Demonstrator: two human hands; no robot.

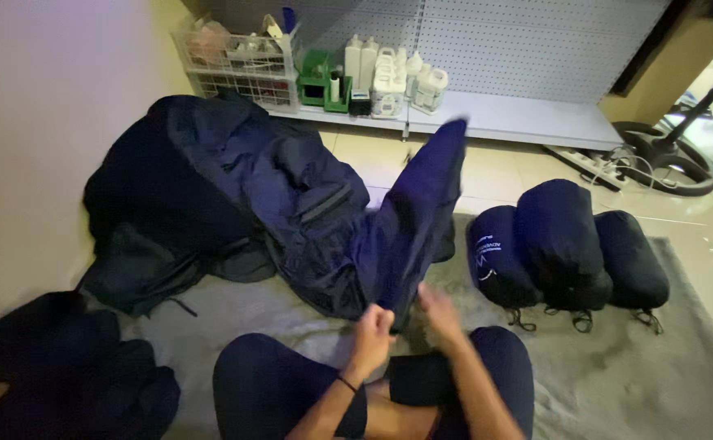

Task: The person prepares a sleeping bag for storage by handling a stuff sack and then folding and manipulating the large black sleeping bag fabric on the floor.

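1. The left hand (371,332) is closing its fingers around the lower edge of a dark blue jacket (409,224), pinching the cloth just above the person's knees.
2. The right hand (438,314) is lying flatter against the same cloth, fingers partly spread; whether it is truly gripping cannot be told from the blur.
3. The jacket is standing up in a long fold from the hands toward the shelf (528,118), seemingly because both hands are holding its near end low while the far end is flicking upward.
4. A heap of dark clothing (210,187) is sitting to the left, touching the jacket's side.
5. Three packed rolls (564,244) are lying side by side on the right, near but apart from the jacket.
6. The grey mat (617,367) is offering open room in front of the rolls; the wall is crowding the left side, and another dark bundle (63,367) is filling the near-left corner.
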